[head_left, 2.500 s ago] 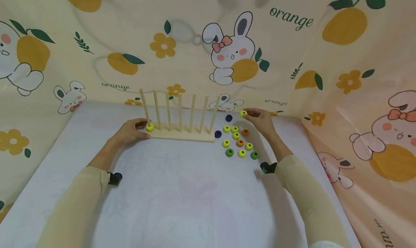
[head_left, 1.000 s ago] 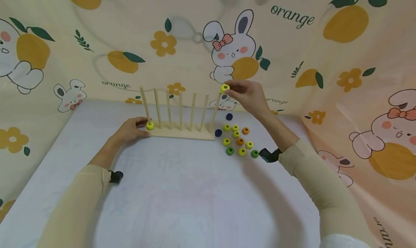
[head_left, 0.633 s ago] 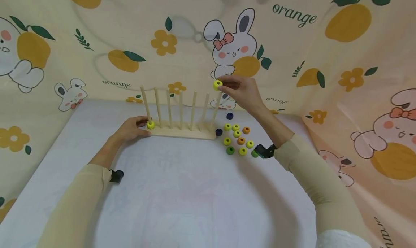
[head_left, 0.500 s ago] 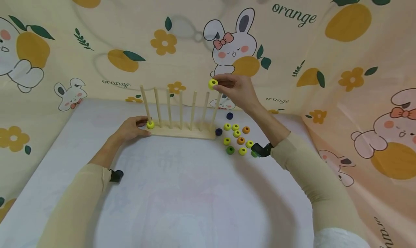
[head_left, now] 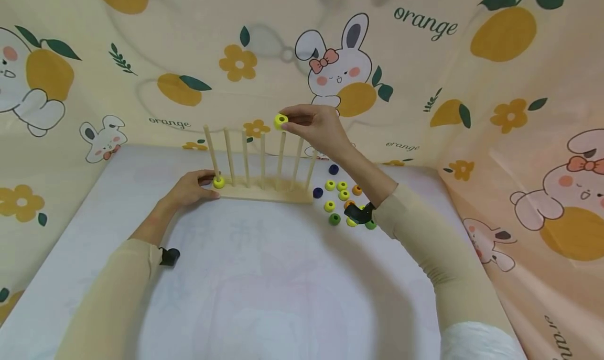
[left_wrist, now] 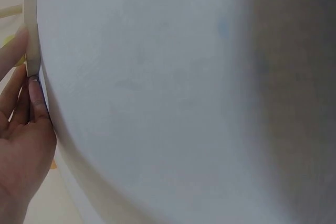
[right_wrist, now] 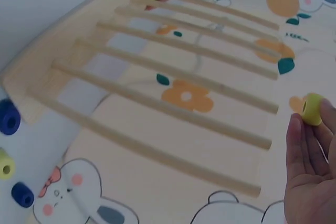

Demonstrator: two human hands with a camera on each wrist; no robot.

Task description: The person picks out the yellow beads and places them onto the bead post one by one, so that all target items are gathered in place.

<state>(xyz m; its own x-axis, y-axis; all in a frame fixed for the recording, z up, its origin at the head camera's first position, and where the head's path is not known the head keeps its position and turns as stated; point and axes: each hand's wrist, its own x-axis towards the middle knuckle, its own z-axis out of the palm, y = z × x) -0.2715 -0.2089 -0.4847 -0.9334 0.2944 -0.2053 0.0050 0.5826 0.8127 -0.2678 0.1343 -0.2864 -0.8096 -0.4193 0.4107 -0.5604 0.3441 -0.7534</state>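
Right hand point(head_left: 322, 130) had shifted leftward since earlier, pinching a yellow, round, holed bead point(head_left: 280, 121); open air separated it from the peg tips point(head_left: 283, 135) below. Down-left of that grip, left hand point(head_left: 191, 188) gripped a pale wooden seven-peg rack's point(head_left: 264, 193) end edge.

The peg rack point(head_left: 271, 193) is matt wood; the beads point(head_left: 329, 209) right of it look smooth, the backdrop point(head_left: 276, 90) behind it clothlike.

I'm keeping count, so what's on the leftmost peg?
One yellow bead sits at the foot of the leftmost peg. The stretch of peg inside it is hidden.
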